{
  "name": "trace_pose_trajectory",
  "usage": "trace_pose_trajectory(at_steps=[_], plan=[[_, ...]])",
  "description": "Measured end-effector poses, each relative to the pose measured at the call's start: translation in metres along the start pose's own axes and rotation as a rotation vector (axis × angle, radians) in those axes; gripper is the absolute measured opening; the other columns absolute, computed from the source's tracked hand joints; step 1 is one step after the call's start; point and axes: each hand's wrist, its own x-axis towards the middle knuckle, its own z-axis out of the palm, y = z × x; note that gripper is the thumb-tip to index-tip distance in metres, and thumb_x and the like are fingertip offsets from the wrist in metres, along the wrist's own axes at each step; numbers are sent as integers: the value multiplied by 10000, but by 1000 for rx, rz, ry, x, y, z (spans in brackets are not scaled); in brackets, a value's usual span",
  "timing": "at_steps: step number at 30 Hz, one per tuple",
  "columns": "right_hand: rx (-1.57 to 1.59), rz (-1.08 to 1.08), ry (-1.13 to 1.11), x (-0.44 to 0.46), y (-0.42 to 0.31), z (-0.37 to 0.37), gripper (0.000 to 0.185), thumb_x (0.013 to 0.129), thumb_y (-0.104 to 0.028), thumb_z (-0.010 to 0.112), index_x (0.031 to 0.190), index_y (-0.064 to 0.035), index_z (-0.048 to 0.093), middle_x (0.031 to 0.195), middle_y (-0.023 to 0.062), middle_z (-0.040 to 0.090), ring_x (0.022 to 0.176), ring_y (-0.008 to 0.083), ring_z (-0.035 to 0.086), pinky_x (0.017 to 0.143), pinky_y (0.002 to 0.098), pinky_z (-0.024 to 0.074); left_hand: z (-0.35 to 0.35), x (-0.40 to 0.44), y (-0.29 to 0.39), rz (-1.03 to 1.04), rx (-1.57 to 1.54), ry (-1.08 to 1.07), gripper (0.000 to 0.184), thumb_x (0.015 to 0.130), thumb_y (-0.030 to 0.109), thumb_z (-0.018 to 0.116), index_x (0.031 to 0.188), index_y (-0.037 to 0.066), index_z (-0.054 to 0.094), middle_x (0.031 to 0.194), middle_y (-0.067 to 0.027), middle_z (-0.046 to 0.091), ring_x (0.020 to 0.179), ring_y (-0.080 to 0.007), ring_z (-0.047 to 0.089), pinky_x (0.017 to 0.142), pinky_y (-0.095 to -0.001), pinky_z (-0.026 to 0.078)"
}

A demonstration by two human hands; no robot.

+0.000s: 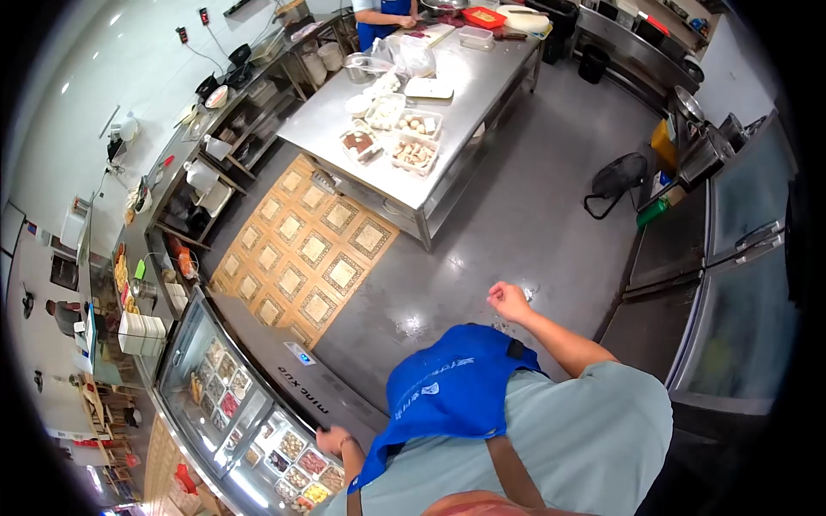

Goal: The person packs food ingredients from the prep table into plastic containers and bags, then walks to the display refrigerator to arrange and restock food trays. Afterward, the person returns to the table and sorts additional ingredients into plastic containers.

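My left hand (329, 440) is at the top edge of the glass-topped display fridge (297, 365), low in the head view. Its fingers are small and partly hidden, so whether they grip the edge cannot be made out. Inside the fridge, under glass, sit several small trays of food (292, 445). My right hand (509, 303) hangs over the grey floor, fingers curled in, with nothing visible in them. I wear a blue apron (430, 378) over a light shirt. Neither hand is near the steel table (344, 120).
On the table stand plastic tubs of food (414, 155) and bags (413, 56). A person in a blue apron (379, 26) works at its far end. A patterned mat (301, 245) lies left, a black chair-like object (618, 181) and a tall steel fridge (731, 292) stand right.
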Motion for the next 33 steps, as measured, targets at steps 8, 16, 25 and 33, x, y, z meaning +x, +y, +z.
trace_pose_trajectory(at_steps=[8,16,25,33], plan=[[158,63,221,50,63,-71,210,793,-148,671,937,-6,617,789,86,651,690,158,619,623,289,493,29,-55,294,689,-449,-230,302,694,86,627,990,54,573,1025,-137,573,1046,-328,498,941,-421,372],[533,202,487,57,116,-123,163,840,-60,611,989,-24,556,752,42,592,603,112,564,504,241,444,64,-121,537,1094,-605,-474,271,725,89,614,991,57,571,1008,-146,560,1003,-329,511,905,-415,396],[-402,764,519,-36,280,-171,200,772,-213,623,707,-24,635,691,170,637,644,283,648,546,402,513,125,-235,772,994,-766,-845,278,793,144,621,1051,50,576,1026,-142,599,900,-278,588,818,-379,471],[-168,1033,193,-45,274,-188,240,796,-275,561,747,-53,640,694,145,636,640,244,611,565,395,494,176,-285,904,902,-749,-1028,347,804,176,627,1113,39,549,1017,-124,612,840,-234,620,782,-348,488]])
